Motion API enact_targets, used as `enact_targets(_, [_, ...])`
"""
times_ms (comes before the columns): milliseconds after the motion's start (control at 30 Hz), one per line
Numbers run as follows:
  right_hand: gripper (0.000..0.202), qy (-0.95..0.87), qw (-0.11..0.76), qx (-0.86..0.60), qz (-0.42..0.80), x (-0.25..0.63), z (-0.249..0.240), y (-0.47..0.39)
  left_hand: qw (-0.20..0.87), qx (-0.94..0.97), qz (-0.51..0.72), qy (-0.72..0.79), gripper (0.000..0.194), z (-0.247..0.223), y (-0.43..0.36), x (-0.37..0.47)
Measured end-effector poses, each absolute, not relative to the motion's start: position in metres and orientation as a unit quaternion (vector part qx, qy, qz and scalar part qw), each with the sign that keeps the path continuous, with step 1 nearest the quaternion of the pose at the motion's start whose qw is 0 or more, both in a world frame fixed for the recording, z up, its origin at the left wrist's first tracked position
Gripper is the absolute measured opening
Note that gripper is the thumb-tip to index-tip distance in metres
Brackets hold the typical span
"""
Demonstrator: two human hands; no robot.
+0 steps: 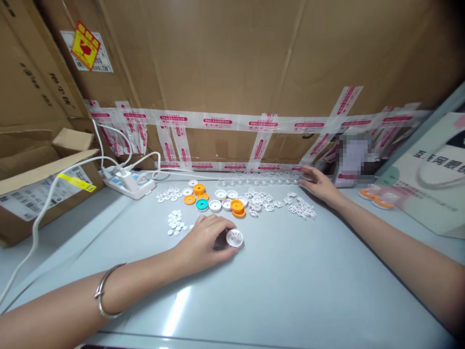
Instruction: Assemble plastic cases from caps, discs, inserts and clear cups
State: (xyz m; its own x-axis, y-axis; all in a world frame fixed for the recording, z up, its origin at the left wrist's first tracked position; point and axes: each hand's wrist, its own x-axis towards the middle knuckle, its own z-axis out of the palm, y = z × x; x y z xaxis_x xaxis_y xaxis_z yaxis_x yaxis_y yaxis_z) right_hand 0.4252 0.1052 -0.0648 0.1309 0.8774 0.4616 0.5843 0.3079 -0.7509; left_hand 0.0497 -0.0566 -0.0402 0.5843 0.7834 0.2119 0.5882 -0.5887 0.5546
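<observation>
A small white round plastic cup (234,238), with a white slatted piece inside it, rests on the table between the thumb and fingers of my left hand (209,240). Farther back, my right hand (320,186) is at the right end of a row of transparent round plastic cups (261,179). Its fingers are apart; contact with the end cup cannot be made out. White openwork pieces (301,207) lie in front of that hand. Beyond my left hand sit orange round cups (237,206), white round cups (215,206) and a teal round part (202,204).
Small white discs (176,223) and white stemmed pieces (169,194) lie left of the cups. A power strip (129,184) with white cables stands by an open carton (43,194). A large taped cardboard box (218,63) closes off the back. At right stands a printed bag (428,169).
</observation>
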Motion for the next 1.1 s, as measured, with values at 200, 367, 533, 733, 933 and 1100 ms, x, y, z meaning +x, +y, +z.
enact_targets(200, [0.033, -0.648, 0.494, -0.558, 0.157, 0.423, -0.078, 0.106, 0.275, 0.837, 0.289, 0.373, 0.024, -0.038, -0.061, 0.051])
enact_targets(367, [0.031, -0.575, 0.579, -0.572, 0.080, 0.418, -0.062, 0.099, 0.445, 0.726, 0.373, 0.368, 0.029, -0.038, -0.057, 0.051])
enact_targets(533, [0.035, -0.577, 0.680, -0.438, 0.114, 0.355, -0.020, 0.058, 0.561, 0.601, 0.386, 0.418, 0.037, -0.036, -0.050, 0.047])
enact_targets(733, [0.028, -0.662, 0.550, -0.365, 0.355, 0.258, 0.002, -0.020, 0.606, 0.551, 0.376, 0.433, 0.042, -0.033, -0.050, 0.045])
enact_targets(933, [0.026, -0.647, 0.484, -0.356, 0.470, 0.243, -0.003, -0.044, 0.626, 0.568, 0.353, 0.402, 0.035, -0.030, -0.052, 0.049])
enact_targets(1100, [0.024, -0.655, 0.464, -0.357, 0.478, 0.241, -0.008, -0.046, 0.613, 0.591, 0.353, 0.387, 0.029, -0.029, -0.053, 0.050])
